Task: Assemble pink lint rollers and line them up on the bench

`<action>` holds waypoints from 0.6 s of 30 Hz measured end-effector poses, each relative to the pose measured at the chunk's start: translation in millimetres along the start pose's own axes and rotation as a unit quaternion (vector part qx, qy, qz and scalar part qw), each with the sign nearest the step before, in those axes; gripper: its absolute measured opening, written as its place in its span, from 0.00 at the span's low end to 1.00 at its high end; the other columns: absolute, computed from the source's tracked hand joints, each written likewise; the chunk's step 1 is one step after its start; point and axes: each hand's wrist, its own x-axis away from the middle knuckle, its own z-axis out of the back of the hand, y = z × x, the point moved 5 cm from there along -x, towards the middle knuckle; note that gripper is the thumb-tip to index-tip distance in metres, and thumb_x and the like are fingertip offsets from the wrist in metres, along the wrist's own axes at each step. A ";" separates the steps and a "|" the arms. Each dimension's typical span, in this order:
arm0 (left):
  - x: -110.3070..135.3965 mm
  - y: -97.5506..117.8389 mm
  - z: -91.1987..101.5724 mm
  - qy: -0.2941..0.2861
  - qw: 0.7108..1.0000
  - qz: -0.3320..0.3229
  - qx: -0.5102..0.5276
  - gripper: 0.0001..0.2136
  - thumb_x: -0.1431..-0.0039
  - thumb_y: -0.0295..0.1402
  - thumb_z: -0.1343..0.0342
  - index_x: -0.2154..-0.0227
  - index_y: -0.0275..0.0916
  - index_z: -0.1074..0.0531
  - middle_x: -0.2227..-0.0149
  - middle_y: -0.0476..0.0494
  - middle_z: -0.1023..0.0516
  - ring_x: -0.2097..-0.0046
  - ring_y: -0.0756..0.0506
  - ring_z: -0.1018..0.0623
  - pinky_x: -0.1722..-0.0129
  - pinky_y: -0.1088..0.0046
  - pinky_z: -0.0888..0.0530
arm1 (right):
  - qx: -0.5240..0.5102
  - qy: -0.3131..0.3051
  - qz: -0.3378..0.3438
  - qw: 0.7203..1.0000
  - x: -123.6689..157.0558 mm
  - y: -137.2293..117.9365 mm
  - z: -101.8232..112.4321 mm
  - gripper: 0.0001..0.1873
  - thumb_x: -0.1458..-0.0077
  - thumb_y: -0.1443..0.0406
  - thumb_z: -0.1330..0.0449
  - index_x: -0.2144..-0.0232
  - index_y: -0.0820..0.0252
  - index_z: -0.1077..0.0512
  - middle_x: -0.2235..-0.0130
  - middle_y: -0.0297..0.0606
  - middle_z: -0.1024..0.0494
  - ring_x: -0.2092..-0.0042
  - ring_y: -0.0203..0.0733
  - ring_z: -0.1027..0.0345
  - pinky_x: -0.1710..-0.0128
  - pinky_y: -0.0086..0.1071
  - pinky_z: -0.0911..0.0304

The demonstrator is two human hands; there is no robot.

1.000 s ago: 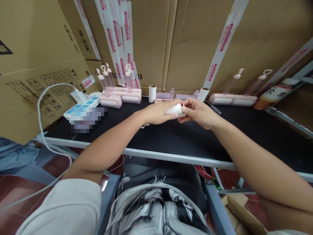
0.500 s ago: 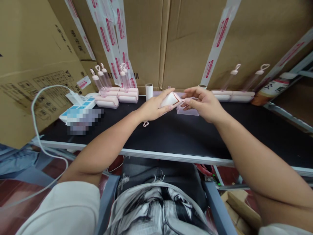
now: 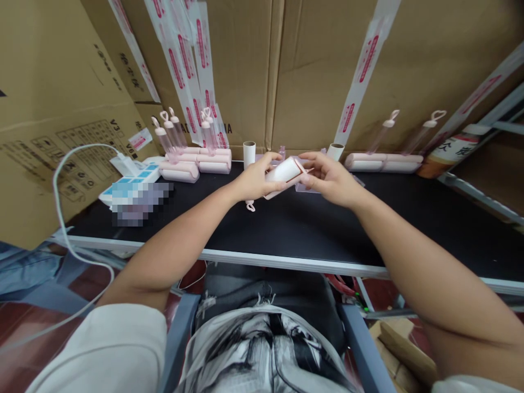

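My left hand [image 3: 254,183] grips a white lint roller [image 3: 283,171] with a pink frame, held just above the black table [image 3: 311,229]. Its pink heart-shaped handle end [image 3: 250,206] hangs below my left palm. My right hand [image 3: 328,178] pinches the roller's right end with fingers closed round it. A clear pink cover [image 3: 303,187] lies on the table behind my right hand, mostly hidden.
Finished pink rollers [image 3: 196,158] with upright handles stand at the back left, two more [image 3: 385,159] at the back right. Two cardboard cores [image 3: 249,154] stand by the cardboard boxes [image 3: 319,71]. A power strip [image 3: 131,180] with a white cable sits at the left.
Both hands dropped slightly and came together on the roller. My right hand let go of the clear pink cover, which now lies behind it, and took the roller's end.
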 end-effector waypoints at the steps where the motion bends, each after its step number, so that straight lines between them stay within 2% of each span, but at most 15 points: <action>1: 0.3 1.2 -2.5 -0.005 1.000 -0.008 0.008 0.40 0.46 0.45 0.26 0.34 0.39 0.34 0.40 0.30 0.19 0.40 0.34 0.18 0.37 0.51 0.25 | -0.009 -0.015 0.001 1.000 1.4 -1.6 -5.8 0.40 0.50 0.45 0.21 0.41 0.51 0.27 0.49 0.40 0.17 0.57 0.45 0.23 0.56 0.37 0.27; 2: 0.3 2.8 -4.3 -0.011 1.000 -0.017 0.014 0.40 0.48 0.45 0.25 0.35 0.39 0.34 0.39 0.30 0.19 0.40 0.35 0.18 0.37 0.53 0.24 | -0.003 -0.021 0.004 1.000 2.4 -3.0 -9.8 0.40 0.51 0.46 0.20 0.42 0.51 0.27 0.50 0.39 0.17 0.56 0.46 0.24 0.55 0.37 0.27; 4: -0.7 6.4 -5.0 -0.028 0.999 -0.032 0.012 0.38 0.47 0.49 0.25 0.37 0.39 0.30 0.41 0.32 0.19 0.42 0.37 0.18 0.40 0.58 0.24 | 0.031 -0.013 0.010 0.999 3.3 -5.8 -12.1 0.35 0.51 0.47 0.20 0.47 0.52 0.25 0.55 0.37 0.19 0.56 0.46 0.26 0.54 0.37 0.29; 6: -3.3 8.4 3.0 -0.016 0.999 -0.031 -0.009 0.29 0.38 0.55 0.33 0.44 0.38 0.25 0.46 0.36 0.17 0.48 0.40 0.18 0.44 0.62 0.23 | 0.061 0.010 0.009 0.998 2.9 -8.2 -8.2 0.28 0.52 0.49 0.21 0.55 0.53 0.25 0.60 0.35 0.22 0.59 0.46 0.29 0.58 0.37 0.31; 7: -4.8 7.8 11.1 0.013 0.999 -0.020 -0.032 0.25 0.33 0.56 0.40 0.50 0.38 0.23 0.51 0.38 0.16 0.51 0.42 0.19 0.47 0.64 0.23 | 0.064 0.026 0.002 0.998 2.5 -9.1 -4.6 0.26 0.52 0.51 0.21 0.57 0.53 0.26 0.62 0.34 0.23 0.61 0.45 0.31 0.60 0.36 0.33; 9: -6.4 2.6 32.5 0.097 0.989 0.030 -0.108 0.24 0.26 0.54 0.50 0.63 0.39 0.23 0.61 0.41 0.17 0.58 0.43 0.21 0.53 0.65 0.25 | 0.050 0.066 -0.019 0.996 1.8 -10.3 4.1 0.25 0.53 0.53 0.22 0.60 0.52 0.29 0.64 0.33 0.25 0.64 0.44 0.33 0.65 0.36 0.34; 11: -5.1 -7.3 50.4 0.143 0.962 0.109 -0.203 0.23 0.28 0.53 0.49 0.72 0.40 0.27 0.70 0.42 0.22 0.63 0.42 0.23 0.57 0.64 0.27 | 0.016 0.109 -0.038 0.993 1.7 -11.5 12.5 0.25 0.53 0.53 0.23 0.61 0.50 0.33 0.66 0.32 0.28 0.67 0.43 0.34 0.69 0.35 0.35; 12: -3.9 -13.7 55.4 0.134 0.948 0.155 -0.246 0.23 0.31 0.54 0.45 0.74 0.41 0.28 0.72 0.41 0.23 0.63 0.40 0.22 0.58 0.63 0.28 | -0.004 0.128 -0.041 0.991 1.8 -12.5 15.9 0.25 0.52 0.52 0.24 0.62 0.50 0.35 0.66 0.32 0.29 0.68 0.42 0.34 0.70 0.35 0.35; 15: 2.2 -33.0 57.2 0.047 0.905 0.278 -0.319 0.25 0.46 0.60 0.33 0.76 0.42 0.28 0.74 0.37 0.23 0.56 0.31 0.18 0.55 0.59 0.27 | -0.047 0.170 -0.035 0.984 2.0 -15.8 22.8 0.26 0.48 0.50 0.27 0.63 0.49 0.39 0.67 0.31 0.32 0.71 0.39 0.38 0.74 0.34 0.38; 18: 7.4 -39.9 52.1 -0.009 0.878 0.335 -0.343 0.25 0.57 0.59 0.27 0.77 0.42 0.29 0.73 0.36 0.22 0.51 0.26 0.18 0.51 0.56 0.26 | -0.077 0.182 -0.042 0.979 1.6 -16.1 25.0 0.26 0.47 0.49 0.28 0.63 0.48 0.41 0.68 0.31 0.32 0.72 0.39 0.38 0.77 0.33 0.39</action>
